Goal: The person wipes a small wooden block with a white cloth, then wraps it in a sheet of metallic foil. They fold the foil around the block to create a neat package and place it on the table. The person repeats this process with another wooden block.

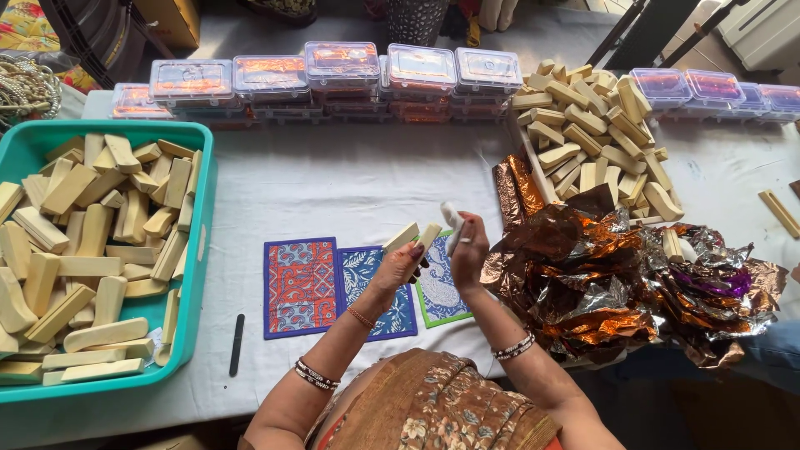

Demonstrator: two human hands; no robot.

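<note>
Wooden sticks (412, 236), two pale ones, sit pinched in my left hand (398, 265), raised above the patterned cloth mats (337, 286) on the bench (350, 179). My right hand (468, 250) is closed around a small white piece (452, 223) just beside them. Crumpled copper foil (600, 275) lies to the right; a teal tray (196, 250) of similar sticks stands well off to the left.

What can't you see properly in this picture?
- Head view: inside the lidded boxes, blurred by glare on the lids.
- The blue mat, partly hidden by the left hand.
- The white piece in the right hand, too small to identify.
- The teal tray, cut off by the left edge.
</note>
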